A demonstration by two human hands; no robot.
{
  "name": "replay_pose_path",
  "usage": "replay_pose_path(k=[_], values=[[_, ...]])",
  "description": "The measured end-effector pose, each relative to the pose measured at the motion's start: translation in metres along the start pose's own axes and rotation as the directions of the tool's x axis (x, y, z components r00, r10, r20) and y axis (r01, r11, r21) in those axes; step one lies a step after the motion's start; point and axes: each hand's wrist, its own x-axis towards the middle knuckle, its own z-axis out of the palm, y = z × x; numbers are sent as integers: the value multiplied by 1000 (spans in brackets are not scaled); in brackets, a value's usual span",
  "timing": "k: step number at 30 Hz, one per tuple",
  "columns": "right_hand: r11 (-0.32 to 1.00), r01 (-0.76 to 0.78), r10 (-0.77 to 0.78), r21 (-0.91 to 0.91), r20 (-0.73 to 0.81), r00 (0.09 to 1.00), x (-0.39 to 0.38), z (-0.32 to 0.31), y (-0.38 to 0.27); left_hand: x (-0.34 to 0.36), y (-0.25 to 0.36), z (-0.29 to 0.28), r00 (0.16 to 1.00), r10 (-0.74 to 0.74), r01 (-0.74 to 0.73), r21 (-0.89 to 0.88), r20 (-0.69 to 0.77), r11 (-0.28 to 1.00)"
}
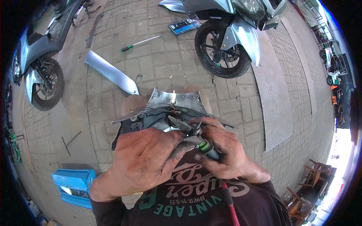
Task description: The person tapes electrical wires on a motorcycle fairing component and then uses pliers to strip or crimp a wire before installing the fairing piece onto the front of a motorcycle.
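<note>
1. Head view, left hand [145,158]: fingers curled in tight, thumb forward, closed on a dark grey piece [179,123] whose slim end pokes out past the fingertips. Far end is buried in the grip, so can't tell its full shape.
2. Right hand [228,148]: narrow, wrapped round a green-banded grip [204,146], fingertips almost meeting the left's. Can't tell if grip and dark piece are one tool or two parts.
3. Location: both held items are in front of the chest, over the near side of a grey body panel [162,97]. Panel sits across the person's front, inner side up, with a pale connector [173,98] and thin wires by its far edge.
4. Red-and-black rod [229,203] slants along the shirt below the right hand; its upper end is hidden there.
5. Around: green-handled screwdriver [126,48] and silver trim strip [111,73] on the paving, blue box [73,186] to the left, scooter front wheel [222,49] beyond.
6. Step, my read: close two-handed work on a small part, hands bracing each other.
7. Next move, I'd judge, calls for a firm left pinch, small controlled right-hand effort, and keeping clear of those wires.
</note>
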Motion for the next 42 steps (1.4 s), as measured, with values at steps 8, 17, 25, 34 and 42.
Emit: replay_pose_path(k=[8,17,25,34,42], values=[[996,-32,31,-81,-18,999,9,1,-1,3,-9,-1,994,98,-101,71,45,992],[981,-38,100,189,-330,939,-11,29,0,4,-15,10,940,336,-335,19,-60,942],[948,58,55,312,-343,938,-24,29,5,-15,-15,0,979,164,-148,-128,121,981],[905,-159,253,395,-198,947,-21,25,1,-14,-18,9,996,90,-87,-277,-4,957],[947,-244,251,211,-11,968,11,9,-11,9,-4,-8,992,99,-105,75,81,992]])
